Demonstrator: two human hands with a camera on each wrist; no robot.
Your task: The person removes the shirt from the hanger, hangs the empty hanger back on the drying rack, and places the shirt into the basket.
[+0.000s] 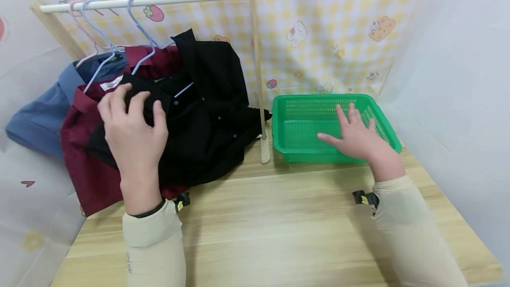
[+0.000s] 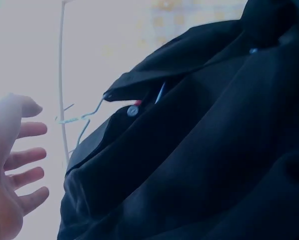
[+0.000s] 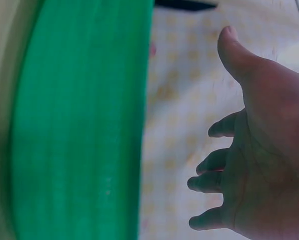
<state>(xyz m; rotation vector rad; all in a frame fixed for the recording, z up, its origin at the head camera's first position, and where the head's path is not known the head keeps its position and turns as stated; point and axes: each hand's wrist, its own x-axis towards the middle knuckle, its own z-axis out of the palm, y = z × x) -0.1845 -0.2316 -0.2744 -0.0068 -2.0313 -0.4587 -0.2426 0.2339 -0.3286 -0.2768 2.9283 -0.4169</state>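
A black buttoned shirt hangs on a light blue hanger from the rack's white rail, its front spread toward the table. My left hand hovers in front of its collar, fingers spread and slightly bent. In the left wrist view the left hand is apart from the black shirt and holds nothing. My right hand is over the green plastic basket, fingers spread. The right wrist view shows that hand with nothing in it, apart from the basket's green wall.
Behind the black shirt hang a maroon shirt and a blue garment on pink and blue hangers. The rack's wooden post stands between the clothes and the basket. The wooden table reaches toward me; a patterned curtain hangs behind.
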